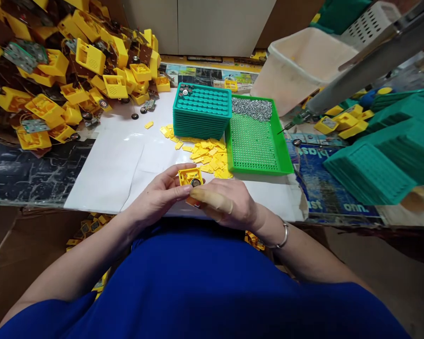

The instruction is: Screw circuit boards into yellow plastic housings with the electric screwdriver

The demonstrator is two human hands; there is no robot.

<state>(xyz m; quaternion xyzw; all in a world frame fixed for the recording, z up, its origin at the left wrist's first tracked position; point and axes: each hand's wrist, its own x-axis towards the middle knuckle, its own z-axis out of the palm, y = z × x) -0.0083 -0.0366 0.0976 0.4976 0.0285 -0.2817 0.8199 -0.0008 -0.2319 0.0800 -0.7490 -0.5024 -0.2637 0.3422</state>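
My left hand [162, 190] holds a small yellow plastic housing [184, 175] between thumb and fingers, its open side up. Small parts and thin wires show inside it. A round dark speaker [195, 182] with a metal rim sits at the housing's near right corner. My right hand [229, 200], with pale covers on some fingers, is closed in at that corner, its fingertips against the speaker. Below the housing, an orange-brown piece [193, 201] shows partly between the hands; the rest is hidden. Loose flat yellow pieces [212, 155] lie just beyond the hands.
Stacked teal trays [202, 113] stand behind the yellow pieces. A green tray [288, 167] holds many screws [252, 108]. Yellow housings with wired boards [92, 56] are heaped at left. A power screwdriver [314, 106] hangs at right, near a white bin [286, 70] and more teal trays [371, 174].
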